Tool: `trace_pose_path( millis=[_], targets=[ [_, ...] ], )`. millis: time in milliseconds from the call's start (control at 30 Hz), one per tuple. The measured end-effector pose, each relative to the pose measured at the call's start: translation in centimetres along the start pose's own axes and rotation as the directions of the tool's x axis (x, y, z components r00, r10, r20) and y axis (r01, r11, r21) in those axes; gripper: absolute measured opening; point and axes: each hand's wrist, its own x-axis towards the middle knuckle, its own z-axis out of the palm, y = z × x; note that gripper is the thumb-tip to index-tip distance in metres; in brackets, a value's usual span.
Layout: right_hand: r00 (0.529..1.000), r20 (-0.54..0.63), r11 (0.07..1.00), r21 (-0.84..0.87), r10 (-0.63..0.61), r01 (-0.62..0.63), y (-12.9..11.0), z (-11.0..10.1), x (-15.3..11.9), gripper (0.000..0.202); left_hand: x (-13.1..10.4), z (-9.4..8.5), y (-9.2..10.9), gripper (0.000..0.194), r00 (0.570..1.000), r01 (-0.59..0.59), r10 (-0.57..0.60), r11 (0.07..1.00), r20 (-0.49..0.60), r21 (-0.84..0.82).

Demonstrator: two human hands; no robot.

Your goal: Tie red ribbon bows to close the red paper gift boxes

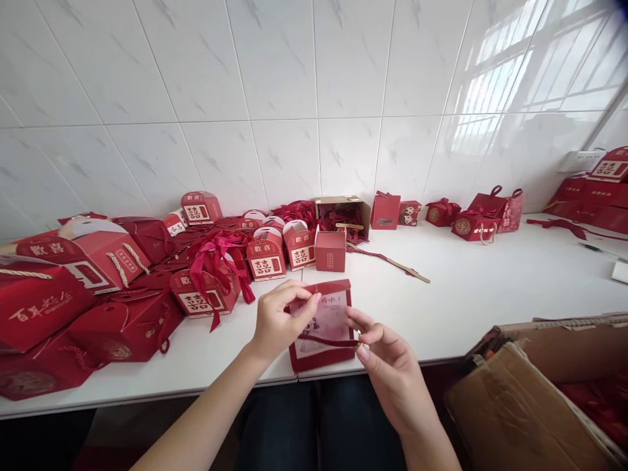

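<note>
A flat red box with a pale printed picture on its face lies at the table's front edge, between my hands. My left hand is closed in a pinch over the box's upper left part; what lies between thumb and forefinger is too small to make out. My right hand pinches the end of a dark red ribbon, where a small gold-coloured bit shows. That ribbon runs leftward across the box's face, and its other end is hidden near my left hand.
Red gift boxes crowd the left side of the white table. Behind the work stands an open carton of red ribbons, with a loose strip beside it. Several small boxes line the tiled wall. A large cardboard box is at the lower right.
</note>
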Motion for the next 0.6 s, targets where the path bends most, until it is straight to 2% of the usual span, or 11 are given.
trace_pose_path(
  millis=[133, 200, 267, 367, 433, 500, 600],
  targets=[
    [0.999, 0.005, 0.999, -0.039, -0.035, 0.035, -0.1, 0.3, 1.1, 0.012, -1.6, -0.6, 0.6, 0.026, 0.999, 0.008, -0.01, 0.999, -0.04, -0.034],
    [0.999, -0.009, 0.997, -0.065, -0.041, 0.04, 0.3, 0.4, 1.1, 0.011, -2.0, -0.3, 0.6, 0.03, 0.992, 0.067, -0.078, 0.992, -0.096, -0.107],
    [0.998, -0.015, 0.992, -0.111, -0.06, 0.058, 0.6, 0.5, 1.1, 0.009, -2.1, 0.0, 0.6, 0.029, 0.974, 0.166, -0.196, 0.959, -0.112, -0.232],
    [0.983, -0.065, 0.943, -0.299, -0.174, 0.148, 0.8, 0.8, 1.3, 0.008, -2.4, 0.5, 0.7, 0.023, 0.925, 0.344, -0.379, 0.857, -0.016, -0.383],
    [0.965, -0.071, 0.877, -0.439, -0.251, 0.195, 0.9, 1.1, 1.6, 0.008, -2.8, 0.5, 0.9, 0.018, 0.899, 0.415, -0.435, 0.816, 0.046, -0.402],
    [0.962, -0.051, 0.838, -0.505, -0.27, 0.208, 1.0, 1.6, 1.8, 0.007, -3.3, 0.5, 1.1, 0.016, 0.9, 0.425, -0.429, 0.817, 0.082, -0.389],
    [0.959, -0.04, 0.825, -0.521, -0.28, 0.219, 1.2, 2.3, 1.7, 0.008, -4.0, 0.2, 1.8, 0.014, 0.932, 0.361, -0.341, 0.853, 0.121, -0.377]
  ],
)
